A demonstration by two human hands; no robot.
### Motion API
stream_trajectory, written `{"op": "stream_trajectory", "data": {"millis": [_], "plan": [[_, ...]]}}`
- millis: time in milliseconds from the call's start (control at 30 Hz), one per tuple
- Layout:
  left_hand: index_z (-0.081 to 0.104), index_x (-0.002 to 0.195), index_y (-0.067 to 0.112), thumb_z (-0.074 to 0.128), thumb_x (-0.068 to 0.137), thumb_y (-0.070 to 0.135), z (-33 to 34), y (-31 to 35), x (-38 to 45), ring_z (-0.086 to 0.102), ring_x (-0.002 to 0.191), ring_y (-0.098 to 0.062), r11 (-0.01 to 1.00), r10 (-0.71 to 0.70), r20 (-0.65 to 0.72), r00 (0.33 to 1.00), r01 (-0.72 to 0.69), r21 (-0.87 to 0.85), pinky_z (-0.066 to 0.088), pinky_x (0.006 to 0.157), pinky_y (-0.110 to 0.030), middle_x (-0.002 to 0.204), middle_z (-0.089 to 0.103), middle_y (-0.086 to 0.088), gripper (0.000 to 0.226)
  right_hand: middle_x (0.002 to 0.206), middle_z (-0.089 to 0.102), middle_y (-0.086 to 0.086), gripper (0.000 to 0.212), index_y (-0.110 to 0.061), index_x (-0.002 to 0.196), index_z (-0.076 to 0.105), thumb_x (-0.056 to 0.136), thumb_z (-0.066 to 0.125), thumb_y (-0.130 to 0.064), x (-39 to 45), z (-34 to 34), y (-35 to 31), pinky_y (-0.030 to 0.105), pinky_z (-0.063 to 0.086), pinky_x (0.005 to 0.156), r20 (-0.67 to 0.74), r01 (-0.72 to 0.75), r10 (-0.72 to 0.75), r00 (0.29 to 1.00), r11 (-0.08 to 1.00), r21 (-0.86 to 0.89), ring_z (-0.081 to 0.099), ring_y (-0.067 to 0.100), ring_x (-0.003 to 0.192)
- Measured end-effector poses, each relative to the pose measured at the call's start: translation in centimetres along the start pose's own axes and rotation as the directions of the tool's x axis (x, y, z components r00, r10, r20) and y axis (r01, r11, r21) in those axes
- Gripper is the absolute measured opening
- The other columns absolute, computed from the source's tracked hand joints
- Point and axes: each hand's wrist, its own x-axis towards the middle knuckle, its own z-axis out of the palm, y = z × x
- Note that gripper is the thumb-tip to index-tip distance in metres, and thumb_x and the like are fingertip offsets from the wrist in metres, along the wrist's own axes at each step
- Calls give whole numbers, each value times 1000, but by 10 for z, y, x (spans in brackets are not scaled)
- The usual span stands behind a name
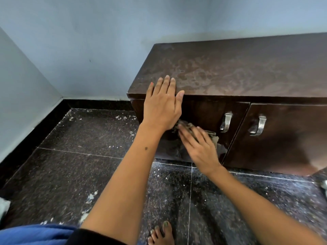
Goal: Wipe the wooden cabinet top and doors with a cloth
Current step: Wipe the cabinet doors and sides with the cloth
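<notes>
Left hand point(161, 105) flat, fingers together, braced on cabinet top point(238, 68). Right hand point(200, 147) spread, pressing cloth point(187, 127) on left door point(208, 124). Risk: the loose cloth edge could catch the handle point(226, 122).

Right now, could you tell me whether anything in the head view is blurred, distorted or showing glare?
In the head view, the right hand pressing the cloth on the left door is motion-blurred; the left hand resting on the cabinet top is sharp; the wide lens bows the cabinet edges; soft glare shows on the right door.
</notes>
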Motion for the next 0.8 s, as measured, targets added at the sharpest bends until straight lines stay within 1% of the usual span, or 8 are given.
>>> {"op": "stream_trajectory", "data": {"millis": [133, 300, 467, 567, 633, 700, 767, 800], "plan": [[25, 149, 8, 20, 102, 37, 0, 4, -2, 14, 146, -20, 999, 51, 1, 999, -51, -15, 1, 119, -36, 156, 23, -7, 54, 149, 38, 2, 47, -11, 136, 51, 89, 43, -10, -33, 5, 6, 38, 36, 109, 178, 70, -58, 982, 996, -60, 48, 23, 128], [25, 148, 7, 21, 102, 37, 4, 12, -4, 15, 145, -22, 997, 78, -13, 997, -78, -8, 2, 119, -35, 156, 24, -8, 55, 145, 44, 6, 46, -8, 136, 49, 91, 39, -4, -39, -2, 7, 40, 38, 106, 78, -207, 213, 974, 975, -84, 49, 29, 123], [23, 149, 8, 20, 102, 37, 3, 18, -1, 13, 146, -21, 994, 107, -13, 994, -107, 4, 0, 119, -36, 156, 23, -8, 55, 145, 44, 3, 45, -9, 134, 51, 91, 39, -8, -17, -1, 3, 39, 37, 107, 110, -37, 34, 993, 999, 28, 52, 25, 124], [24, 149, 9, 21, 102, 39, 5, 26, -2, 13, 146, -23, 991, 131, -5, 991, -131, 16, 0, 119, -37, 156, 22, -9, 56, 147, 41, 4, 50, -9, 136, 49, 88, 36, -6, -39, -1, 8, 40, 40, 107, 186, -62, 58, 981, 998, 18, 50, 25, 126], [24, 149, 9, 22, 102, 39, 7, 28, -2, 14, 145, -24, 992, 125, -6, 992, -125, 33, 1, 118, -37, 156, 22, -10, 56, 148, 37, 10, 57, -5, 138, 44, 82, 44, 2, -55, -5, 10, 45, 38, 106, 244, -176, 172, 954, 984, -5, 47, 31, 128], [24, 149, 9, 22, 102, 40, 9, 30, -3, 16, 145, -24, 992, 118, -15, 993, -118, 45, 4, 118, -38, 156, 23, -10, 56, 151, 30, 15, 73, 0, 140, 38, 71, 57, 11, -61, -12, 5, 48, 37, 106, 337, -400, 368, 867, 916, 29, 41, 37, 131], [25, 148, 9, 22, 101, 40, 11, 31, -3, 17, 145, -24, 992, 111, -31, 993, -110, 54, 6, 118, -39, 156, 24, -10, 56, 157, 6, 14, 89, -1, 146, 19, 68, 57, 19, -57, -16, -11, 40, 38, 107, 439, -616, 500, 747, 769, 173, 22, 37, 141], [25, 148, 9, 23, 101, 40, 11, 32, -3, 17, 145, -25, 993, 108, -36, 993, -106, 54, 6, 118, -40, 155, 24, -11, 57, 157, -11, 9, 94, -4, 148, 6, 71, 54, 20, -51, -16, -22, 29, 38, 105, 466, -687, 536, 703, 682, 251, 9, 33, 144]]}}
